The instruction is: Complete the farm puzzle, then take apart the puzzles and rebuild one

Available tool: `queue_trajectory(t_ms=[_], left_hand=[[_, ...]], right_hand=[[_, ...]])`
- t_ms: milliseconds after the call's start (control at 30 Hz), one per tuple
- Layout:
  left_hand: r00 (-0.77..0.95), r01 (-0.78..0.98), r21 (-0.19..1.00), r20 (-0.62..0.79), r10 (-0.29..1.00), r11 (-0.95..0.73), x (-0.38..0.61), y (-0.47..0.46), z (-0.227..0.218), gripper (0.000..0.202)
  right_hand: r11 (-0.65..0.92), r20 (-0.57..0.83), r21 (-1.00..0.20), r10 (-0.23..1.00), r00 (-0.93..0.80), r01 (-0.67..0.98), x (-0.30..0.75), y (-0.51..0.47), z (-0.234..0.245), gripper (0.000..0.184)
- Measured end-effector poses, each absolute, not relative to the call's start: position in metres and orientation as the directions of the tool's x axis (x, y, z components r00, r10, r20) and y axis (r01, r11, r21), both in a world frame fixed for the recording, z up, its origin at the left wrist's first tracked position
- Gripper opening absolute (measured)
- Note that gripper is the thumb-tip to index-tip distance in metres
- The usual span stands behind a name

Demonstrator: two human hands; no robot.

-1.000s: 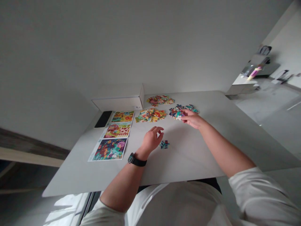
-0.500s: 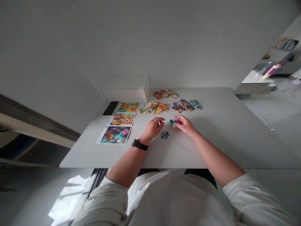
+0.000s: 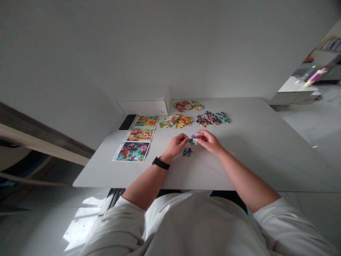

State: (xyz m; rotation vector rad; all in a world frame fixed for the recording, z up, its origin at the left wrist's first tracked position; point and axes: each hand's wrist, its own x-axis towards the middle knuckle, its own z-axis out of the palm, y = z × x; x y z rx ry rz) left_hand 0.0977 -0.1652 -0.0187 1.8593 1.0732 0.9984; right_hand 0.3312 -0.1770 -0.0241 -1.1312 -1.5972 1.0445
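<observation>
Puzzle piece (image 3: 194, 139) is over the counter (image 3: 239, 167), fingers of the right hand (image 3: 210, 142) pinching one side, left hand (image 3: 176, 145) pinching the other. Looks like positioning; next probably calls for gentle turning.

Your fingertips cover part of the puzzle piece (image 3: 193, 139).
Your right hand (image 3: 209, 141) hides its right side; whether your left hand (image 3: 176, 145) grips or merely touches the other edge is too small to tell. In the dark pile (image 3: 211, 118), upper pieces cover lower ones. You can't read the label (image 3: 160, 111) on the white box (image 3: 142, 106). The frame cuts off your counter's (image 3: 255, 153) right end, and the purple-and-cream object (image 3: 316, 77) beyond is blurred.
</observation>
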Motion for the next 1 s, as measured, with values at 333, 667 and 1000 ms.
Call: queue_trajectory(t_ms=[333, 667, 1000], left_hand=[[0.381, 0.327, 0.872, 0.229, 0.895, -0.363, 0.097, -0.166, -0.017, 0.046], [0.393, 0.444, 0.758, 0.315, 0.864, -0.478, 0.092, -0.167, -0.012, 0.023], [0.498, 0.447, 0.58, 0.471, 0.728, -0.681, 0.086, -0.167, -0.02, 0.05]], right_hand=[[0.089, 0.079, -0.994, 0.986, -0.146, 0.062, 0.332, -0.176, -0.018, 0.047], [0.15, 0.137, -0.981, 0.985, -0.105, 0.127, 0.335, -0.176, -0.017, 0.046], [0.171, 0.15, -0.965, 0.982, -0.116, 0.198, 0.338, -0.174, -0.023, 0.036]])
